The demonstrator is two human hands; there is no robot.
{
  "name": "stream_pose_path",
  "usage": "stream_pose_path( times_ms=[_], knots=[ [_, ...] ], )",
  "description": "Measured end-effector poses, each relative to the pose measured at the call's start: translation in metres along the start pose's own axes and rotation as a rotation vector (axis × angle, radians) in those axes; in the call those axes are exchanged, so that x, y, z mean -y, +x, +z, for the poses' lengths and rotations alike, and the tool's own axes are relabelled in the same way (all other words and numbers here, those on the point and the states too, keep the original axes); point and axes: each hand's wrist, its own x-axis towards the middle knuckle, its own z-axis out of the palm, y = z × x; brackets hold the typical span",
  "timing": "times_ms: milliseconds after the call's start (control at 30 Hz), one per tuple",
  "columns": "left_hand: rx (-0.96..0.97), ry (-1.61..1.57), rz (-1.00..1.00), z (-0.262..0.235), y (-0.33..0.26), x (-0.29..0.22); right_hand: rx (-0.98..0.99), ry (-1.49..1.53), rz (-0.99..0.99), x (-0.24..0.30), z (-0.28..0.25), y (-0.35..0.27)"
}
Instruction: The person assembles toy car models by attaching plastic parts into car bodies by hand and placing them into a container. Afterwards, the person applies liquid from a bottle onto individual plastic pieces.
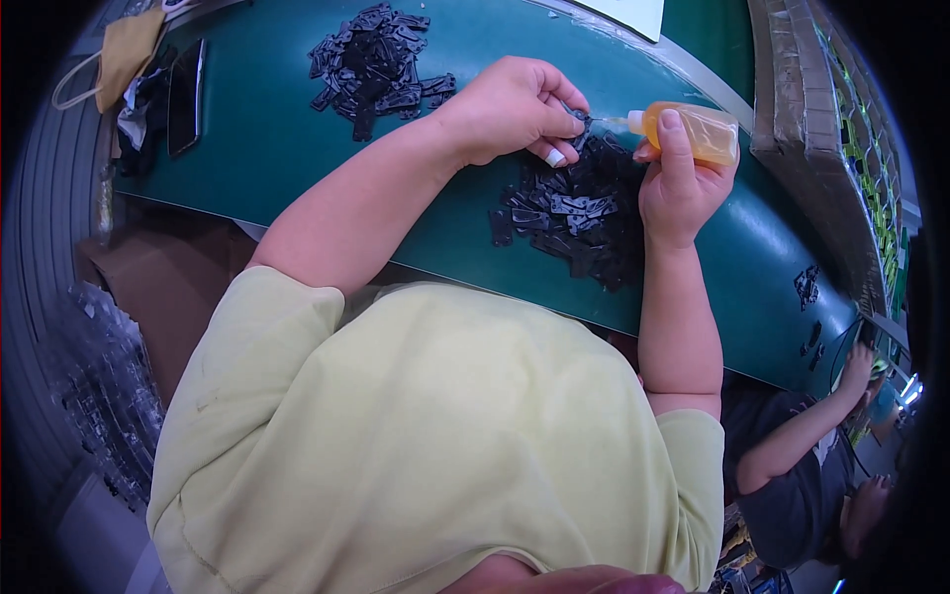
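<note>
My left hand (520,111) pinches a small black plastic part (578,127) between thumb and fingers, with a white wrap on one fingertip. Wrapped in my right hand (688,188) is a soft bottle (708,135) of amber liquid, tilted on its side. Its white cap and thin nozzle (612,120) point left, and the tip reaches close to the black part; whether they touch I cannot tell. Below both hands spreads a pile of black plastic parts (584,213). Another pile of similar parts (371,64) lies farther left on the green table (435,233).
A dark phone (186,97) and a tan face mask (127,59) are at the table's left end. Cardboard (792,99) stands along the right side. Small black pieces (807,285) lie at the far right, near another person's arm (807,436). A brown box (168,287) sits below the table's left edge.
</note>
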Motion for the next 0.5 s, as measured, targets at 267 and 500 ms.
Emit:
stream_pose_path(
  times_ms=[267,500],
  knots=[
    [0.005,0.01,-0.004,0.0004,-0.0008,-0.0013,0.0,-0.015,-0.008,-0.0006,0.0005,0.0016],
    [0.014,0.007,0.01,-0.0002,0.0002,0.001,-0.008,-0.023,-0.034,-0.0008,0.0018,0.0016]
  ],
)
